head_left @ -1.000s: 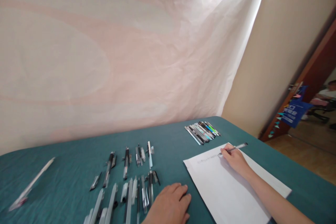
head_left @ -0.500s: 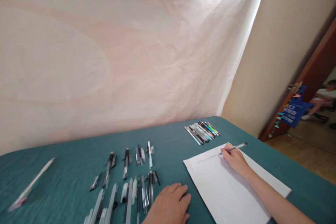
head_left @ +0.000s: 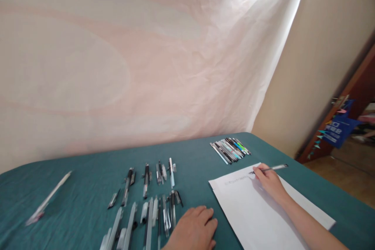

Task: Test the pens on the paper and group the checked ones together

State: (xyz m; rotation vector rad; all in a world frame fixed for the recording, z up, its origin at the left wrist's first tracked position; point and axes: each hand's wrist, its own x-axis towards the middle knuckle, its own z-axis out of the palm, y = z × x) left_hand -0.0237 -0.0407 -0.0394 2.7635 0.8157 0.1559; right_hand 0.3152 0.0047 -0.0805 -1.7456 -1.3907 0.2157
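Sheet of paper (head_left: 263,211) on the table (head_left: 88,187), near right. Right hand (head_left: 271,183) with pen (head_left: 268,169) on its far edge. Pen bundle (head_left: 230,149) beyond it. Loose pens (head_left: 149,199) centre-left, left hand (head_left: 193,229) beside them. Lone pen (head_left: 48,199) far left. Cloth backdrop (head_left: 131,54) behind.

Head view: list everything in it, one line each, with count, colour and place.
table cloth: one, teal, across the bottom.
sheet of paper: one, white, at right, faint writing near its top edge.
loose pens: many, black and clear, centre.
pen bundle: several, mixed colours, beyond the paper.
lone pen: one, white, far left.
backdrop cloth: one, pale pink.
left hand: flat on the cloth beside the loose pens.
right hand: holds a pen, tip on the paper.
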